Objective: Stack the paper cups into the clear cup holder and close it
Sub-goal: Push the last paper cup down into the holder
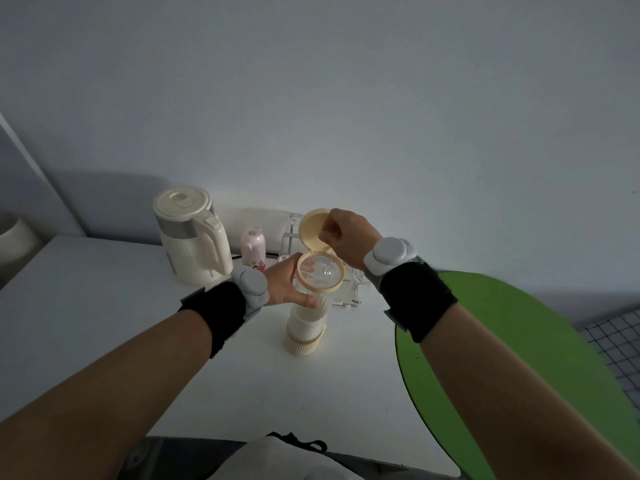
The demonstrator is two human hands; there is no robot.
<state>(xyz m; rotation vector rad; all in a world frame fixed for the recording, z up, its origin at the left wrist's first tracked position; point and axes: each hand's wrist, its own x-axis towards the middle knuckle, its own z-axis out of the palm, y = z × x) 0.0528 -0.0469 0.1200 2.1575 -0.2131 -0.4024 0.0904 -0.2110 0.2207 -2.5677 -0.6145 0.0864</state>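
Note:
A tall clear cup holder [306, 327] with a cream base and cream rim stands upright on the white table [104, 323]. White paper cups [304, 320] fill its lower part. Its round cream lid [313, 230] is hinged at the back of the rim and stands open, tilted up. My left hand [285, 282] wraps the upper part of the tube from the left, thumb across the front. My right hand [341, 237] pinches the right edge of the raised lid from above.
A cream electric kettle [190, 237] stands at the back left. A small pink bottle [253, 249] is behind the holder, and a clear acrylic rack [343, 296] sits just right of it. A green round surface [519, 358] adjoins the table's right edge.

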